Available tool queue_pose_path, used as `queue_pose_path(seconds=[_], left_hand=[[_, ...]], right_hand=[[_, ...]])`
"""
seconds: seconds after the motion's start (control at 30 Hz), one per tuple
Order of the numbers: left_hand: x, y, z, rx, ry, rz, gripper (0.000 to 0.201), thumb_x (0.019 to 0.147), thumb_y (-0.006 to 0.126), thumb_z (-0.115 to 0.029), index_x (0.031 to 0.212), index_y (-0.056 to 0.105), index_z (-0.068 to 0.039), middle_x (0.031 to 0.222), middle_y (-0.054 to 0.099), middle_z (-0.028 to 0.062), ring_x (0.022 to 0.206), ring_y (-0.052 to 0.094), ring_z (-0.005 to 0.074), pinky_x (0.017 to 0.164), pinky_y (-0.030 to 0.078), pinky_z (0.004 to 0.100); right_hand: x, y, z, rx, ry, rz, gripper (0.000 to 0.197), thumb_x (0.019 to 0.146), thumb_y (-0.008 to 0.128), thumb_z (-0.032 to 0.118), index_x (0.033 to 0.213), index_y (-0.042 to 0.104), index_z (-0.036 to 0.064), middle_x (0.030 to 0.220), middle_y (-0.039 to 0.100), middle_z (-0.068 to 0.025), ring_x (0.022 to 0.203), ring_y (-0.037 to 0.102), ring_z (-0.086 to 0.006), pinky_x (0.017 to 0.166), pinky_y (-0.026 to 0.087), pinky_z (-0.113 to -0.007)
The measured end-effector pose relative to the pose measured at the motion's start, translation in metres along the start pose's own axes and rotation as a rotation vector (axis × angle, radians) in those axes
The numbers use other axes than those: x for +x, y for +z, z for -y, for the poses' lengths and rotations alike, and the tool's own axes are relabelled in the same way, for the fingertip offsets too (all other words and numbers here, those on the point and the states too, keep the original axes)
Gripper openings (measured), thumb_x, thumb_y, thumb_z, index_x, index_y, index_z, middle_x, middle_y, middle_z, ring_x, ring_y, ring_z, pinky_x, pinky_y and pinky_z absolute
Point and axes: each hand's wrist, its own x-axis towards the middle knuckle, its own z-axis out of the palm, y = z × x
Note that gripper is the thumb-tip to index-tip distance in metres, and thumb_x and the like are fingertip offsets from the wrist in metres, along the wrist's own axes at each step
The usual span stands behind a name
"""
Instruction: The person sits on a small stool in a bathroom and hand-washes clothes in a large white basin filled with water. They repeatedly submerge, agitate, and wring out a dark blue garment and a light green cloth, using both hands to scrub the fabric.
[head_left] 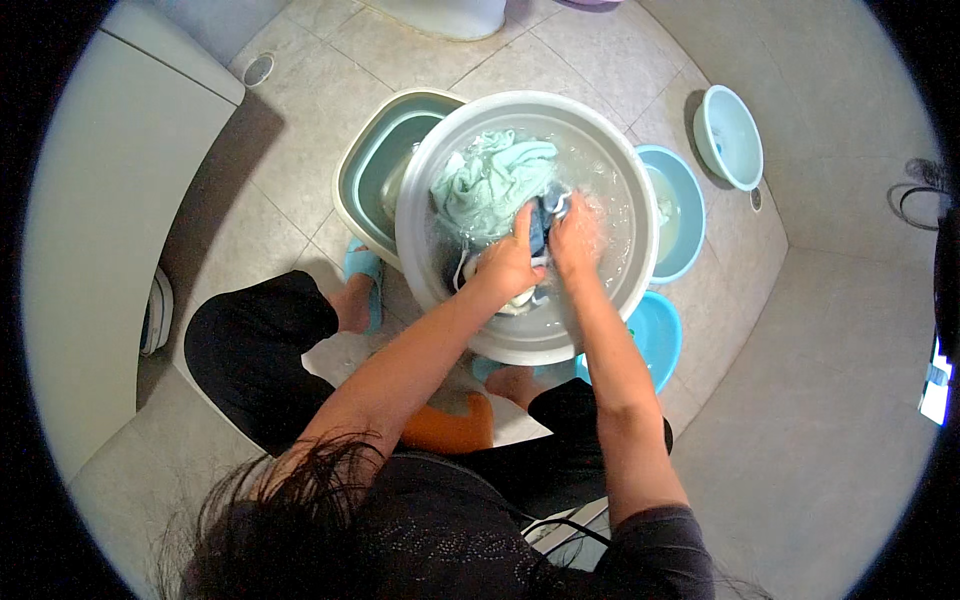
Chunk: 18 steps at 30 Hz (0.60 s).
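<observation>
A large whitish basin (648, 235) holds water and wet laundry. Both my hands are down in it on a dark blue and white cloth (541, 228). My left hand (508, 263) closes on the near-left part of this cloth, its index finger stretched forward along it. Gripping the far-right part is my right hand (576, 236), fingers curled and partly under the water. A mint green cloth (500, 178) lies bunched just beyond my hands, touching the blue one. What kind of item the blue cloth is, I cannot tell; its folds are partly hidden under my hands.
A green tub with a pale rim (343, 190) stands left of the basin, partly beneath it. Light blue basins stand to the right: one with cloudy water (692, 215), a nearer one (668, 345), and one by the wall (752, 140). A white cabinet (120, 200) borders the left.
</observation>
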Motion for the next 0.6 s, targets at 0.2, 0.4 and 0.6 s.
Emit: queue_pose_path(seconds=[0.2,0.4,0.6], left_hand=[[-0.005,0.004,0.004,0.098,0.129,-0.087,0.097,0.063,0.068,-0.022,0.136,0.005,-0.015,0.103,0.056,0.0217,0.092,0.055,0.0383,0.081,0.043,0.0416],[0.018,0.016,0.027,0.308,-0.013,-0.009,0.081,0.068,0.063,-0.018,0.135,0.018,-0.016,0.104,0.058,0.0159,0.095,0.056,0.0325,0.081,0.044,0.0403],[-0.019,-0.02,-0.011,0.235,0.182,-0.004,0.063,0.068,0.056,-0.011,0.127,0.034,-0.013,0.097,0.058,0.02,0.093,0.054,0.0357,0.078,0.045,0.0412]], right_hand=[[0.026,-0.013,-0.016,0.719,0.496,0.327,0.052,0.082,0.048,0.039,0.117,0.045,0.001,0.109,0.052,-0.0255,0.101,0.051,-0.0372,0.084,0.04,-0.041],[-0.066,-0.015,0.024,0.31,-0.096,0.15,0.056,0.082,0.048,0.043,0.127,0.038,0.0105,0.115,0.045,-0.0211,0.109,0.04,-0.0382,0.094,0.03,-0.042],[-0.008,-0.023,-0.018,0.477,0.179,0.274,0.072,0.083,0.04,0.053,0.129,0.029,-0.0008,0.119,0.042,-0.0303,0.11,0.043,-0.041,0.094,0.033,-0.04]])
